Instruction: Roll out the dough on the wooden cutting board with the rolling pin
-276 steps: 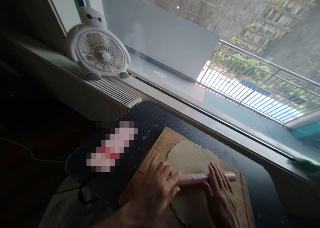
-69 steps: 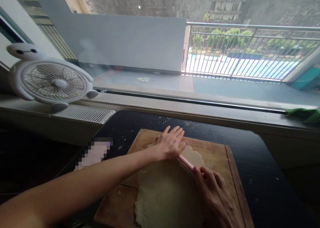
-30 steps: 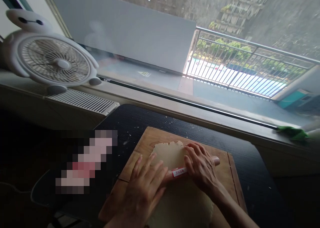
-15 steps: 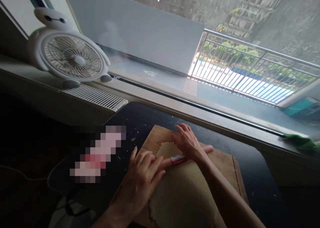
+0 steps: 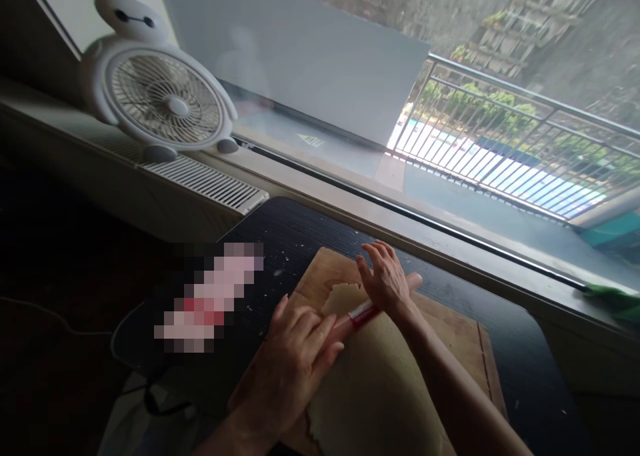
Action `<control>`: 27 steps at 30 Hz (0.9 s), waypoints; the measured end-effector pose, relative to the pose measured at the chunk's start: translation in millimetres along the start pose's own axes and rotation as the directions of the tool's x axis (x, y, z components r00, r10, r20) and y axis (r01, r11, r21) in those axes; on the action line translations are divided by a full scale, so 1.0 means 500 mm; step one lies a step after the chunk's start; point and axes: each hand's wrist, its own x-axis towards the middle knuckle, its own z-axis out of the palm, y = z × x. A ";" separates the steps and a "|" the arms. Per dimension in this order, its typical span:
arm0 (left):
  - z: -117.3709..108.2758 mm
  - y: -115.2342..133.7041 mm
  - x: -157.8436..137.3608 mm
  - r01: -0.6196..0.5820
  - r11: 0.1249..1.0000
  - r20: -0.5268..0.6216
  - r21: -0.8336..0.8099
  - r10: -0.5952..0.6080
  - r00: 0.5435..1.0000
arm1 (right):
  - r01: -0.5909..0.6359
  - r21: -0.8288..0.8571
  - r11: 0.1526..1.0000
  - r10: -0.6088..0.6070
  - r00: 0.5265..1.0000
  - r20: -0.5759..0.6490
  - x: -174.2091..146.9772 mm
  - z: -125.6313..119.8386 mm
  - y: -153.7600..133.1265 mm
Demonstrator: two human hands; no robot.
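Note:
A pale wooden rolling pin (image 5: 361,315) with a red-and-white label lies slantwise across a broad sheet of rolled dough (image 5: 375,383). My left hand (image 5: 297,349) rests on its near left end, fingers stretched out flat over it. Toward the far right end, my right hand (image 5: 387,279) presses with its palm, the fingers spread and raised. Neither hand wraps around the pin. Under the dough is a wooden board (image 5: 463,326). The dough's ragged far edge shows beyond the pin; its near part runs out of view.
The board stands on a black table (image 5: 530,359) dotted with white specks. A pixelated pink-and-red item (image 5: 210,303) lies at the left. Beyond are a white fan (image 5: 165,93) on the ledge, a window, and green cloth-like material (image 5: 613,301) at the right.
The view has shifted, so most things sit further right. The pin has moved slightly over the dough, its right end further away. My right hand's fingers look more spread and lifted.

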 end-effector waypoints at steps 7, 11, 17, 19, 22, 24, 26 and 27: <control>-0.005 0.036 -0.036 -0.031 0.999 0.005 -0.038 0.031 0.999 | 0.027 -0.099 0.995 -0.017 0.995 0.101 -0.188 -0.051 0.022; -0.001 0.037 -0.037 -0.029 0.997 0.039 -0.072 0.032 0.999 | 0.043 -0.133 0.990 -0.027 0.993 0.116 -0.215 -0.057 0.033; -0.012 0.000 -0.018 0.068 0.998 -0.046 0.004 -0.068 0.997 | 0.003 -0.081 0.997 0.009 0.988 0.155 0.007 0.014 -0.008; -0.018 -0.003 -0.019 0.074 0.997 -0.062 0.021 -0.073 0.995 | 0.019 -0.072 0.997 -0.007 0.985 0.173 0.043 0.027 -0.018; -0.021 0.009 -0.029 0.078 0.997 -0.018 0.014 -0.078 0.997 | 0.039 -0.085 0.996 -0.024 0.985 0.170 -0.002 0.014 -0.010; -0.018 0.023 -0.037 0.046 0.999 0.037 -0.015 -0.045 0.998 | 0.037 -0.109 0.993 -0.018 0.986 0.165 -0.081 -0.011 0.010; -0.013 0.034 -0.044 0.006 0.999 0.075 -0.047 -0.003 0.997 | 0.066 -0.135 0.989 -0.043 0.985 0.169 -0.160 -0.038 0.029; -0.012 0.037 -0.045 -0.011 0.998 0.088 -0.058 0.016 0.996 | 0.050 -0.156 0.987 -0.026 0.989 0.148 -0.189 -0.047 0.036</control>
